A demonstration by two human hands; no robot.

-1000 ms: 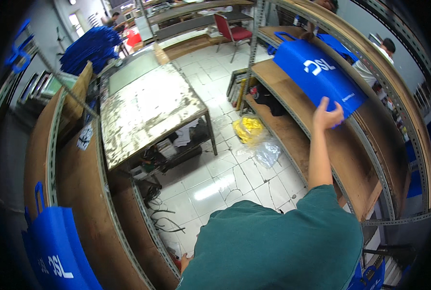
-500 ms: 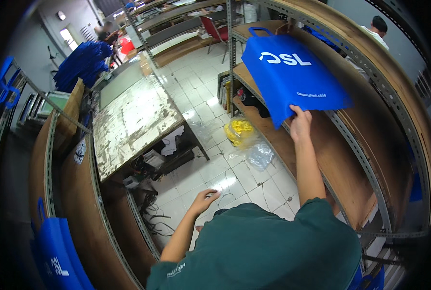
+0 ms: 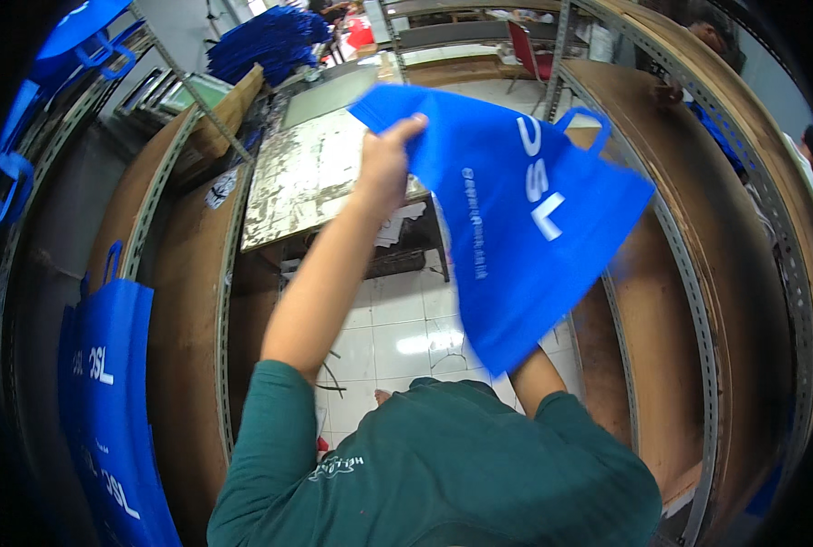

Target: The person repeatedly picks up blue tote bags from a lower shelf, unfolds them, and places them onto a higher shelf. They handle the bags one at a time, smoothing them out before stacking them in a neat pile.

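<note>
A blue fabric tote bag (image 3: pixel 507 237) with white lettering hangs slantwise in the air in front of me. Its loop handle points toward the racks on the right. My left hand (image 3: pixel 390 164) is closed on the bag's bottom edge at the upper left, thumb on the near face. My right forearm goes up behind the bag's lower corner; the right hand itself is hidden by the fabric, so its fingers cannot be seen.
Metal racks with wooden shelves (image 3: pixel 662 383) line the right side, others the left. More blue bags (image 3: pixel 105 365) hang at the left. A worn white-topped table (image 3: pixel 297 191) stands ahead, a pile of blue bags (image 3: pixel 265 46) beyond it. People are at the back and far right.
The bag has swung from the right-hand shelf to in front of me and turned on its side. My left hand has risen and taken hold of it; my right hand has gone behind it.
</note>
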